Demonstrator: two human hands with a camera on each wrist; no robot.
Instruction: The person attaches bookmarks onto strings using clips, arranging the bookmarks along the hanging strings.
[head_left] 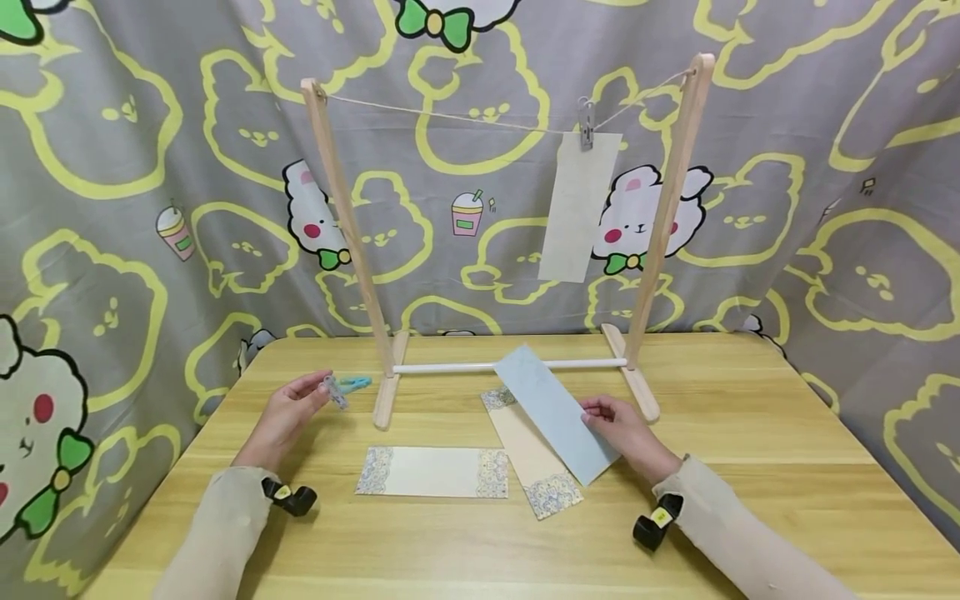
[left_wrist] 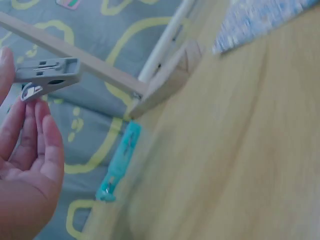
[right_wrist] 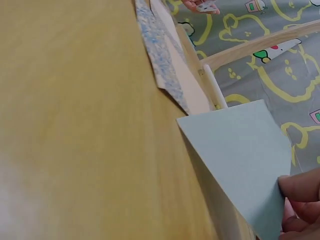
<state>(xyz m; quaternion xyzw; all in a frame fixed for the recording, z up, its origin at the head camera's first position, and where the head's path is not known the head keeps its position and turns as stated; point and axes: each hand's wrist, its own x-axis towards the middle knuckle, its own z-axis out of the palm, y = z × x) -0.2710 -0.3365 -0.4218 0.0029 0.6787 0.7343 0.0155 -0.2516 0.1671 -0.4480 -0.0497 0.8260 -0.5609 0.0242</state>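
My left hand pinches a grey clothespin between thumb and fingers, raised above the left of the table. Beyond it lies a teal clothespin on the tabletop. A plain light blue paper strip is pinched at its right edge by my right hand, its thumb on the near face in the right wrist view. The strip is tilted and partly covers a cream strip with floral ends. Left of that, a white strip with floral ends lies flat.
A wooden rack with a string between two posts stands at the back. From the string hangs a cream paper strip, held by a grey clothespin. A white bar joins the rack's feet. Patterned grey cloth surrounds the table.
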